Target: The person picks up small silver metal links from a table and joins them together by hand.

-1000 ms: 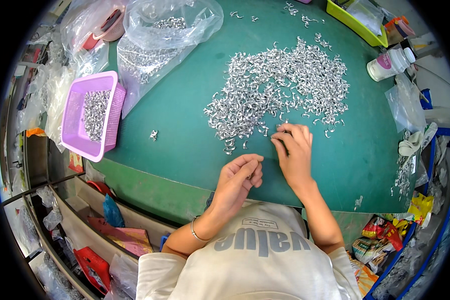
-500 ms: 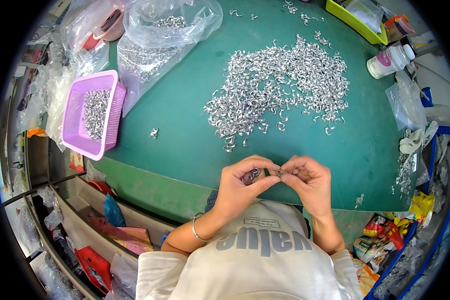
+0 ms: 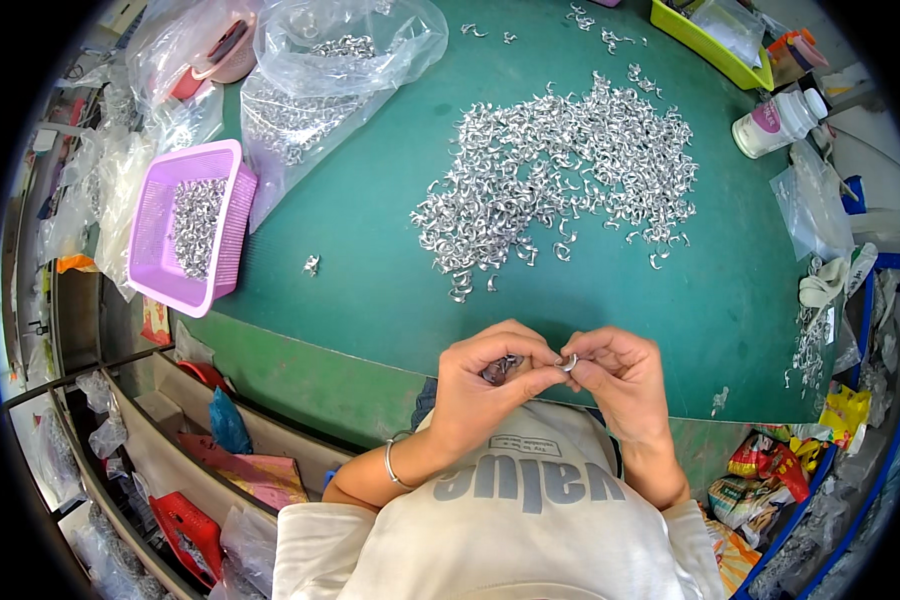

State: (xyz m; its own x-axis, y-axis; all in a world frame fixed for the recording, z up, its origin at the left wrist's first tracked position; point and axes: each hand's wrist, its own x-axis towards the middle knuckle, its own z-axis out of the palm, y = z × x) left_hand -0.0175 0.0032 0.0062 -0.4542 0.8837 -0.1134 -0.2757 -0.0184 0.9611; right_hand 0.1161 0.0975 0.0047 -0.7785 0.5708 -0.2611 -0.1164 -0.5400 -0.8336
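Close to the table's near edge, my two hands meet at the fingertips. Between them shows a small curved silver metal piece [image 3: 568, 364]. My right hand [image 3: 625, 385] pinches this piece with thumb and forefinger, and the left fingertips touch its other side. My left hand [image 3: 470, 385] is curled, with several more metal pieces [image 3: 500, 370] in its palm, partly hidden by the fingers. Beyond the hands, a wide pile of similar curved metal pieces [image 3: 560, 170] lies loose on the green table [image 3: 370, 290].
At left stands a purple basket [image 3: 192, 296] partly filled with metal pieces. Behind it lies a clear plastic bag [image 3: 410, 50] of more pieces. A small cluster [image 3: 311, 265] sits near the basket. Far right are a white bottle [image 3: 770, 125] and a yellow-green tray [image 3: 710, 48].
The curved piece at my fingertips has turned and now shows more plainly. Both hands have shifted slightly, staying together.
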